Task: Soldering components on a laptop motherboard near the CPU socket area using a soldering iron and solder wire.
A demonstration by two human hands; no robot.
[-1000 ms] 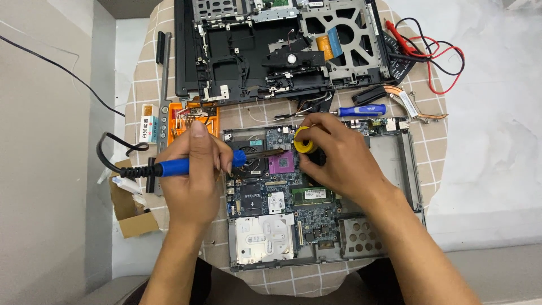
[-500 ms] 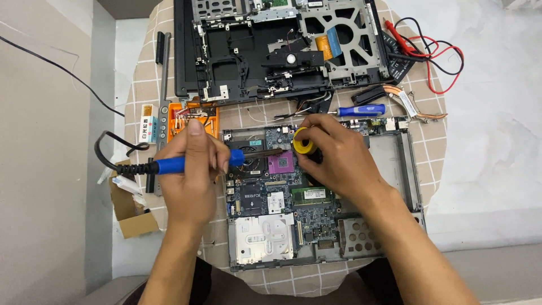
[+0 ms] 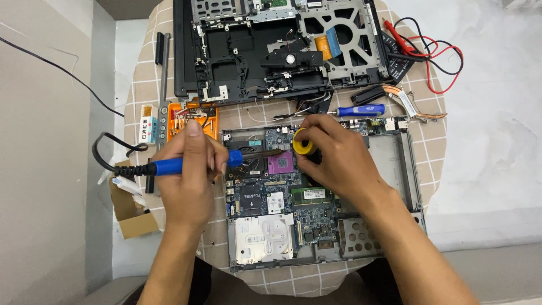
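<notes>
Over the motherboard, left hand pinches a blue soldering iron; right hand pinches a yellow spool.

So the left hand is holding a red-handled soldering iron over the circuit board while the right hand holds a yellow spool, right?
Not quite: the handle is blue, not red. The head view shows the left hand holding a blue-handled soldering iron over the circuit board, while the right hand holds the yellow spool, as you said.
</notes>
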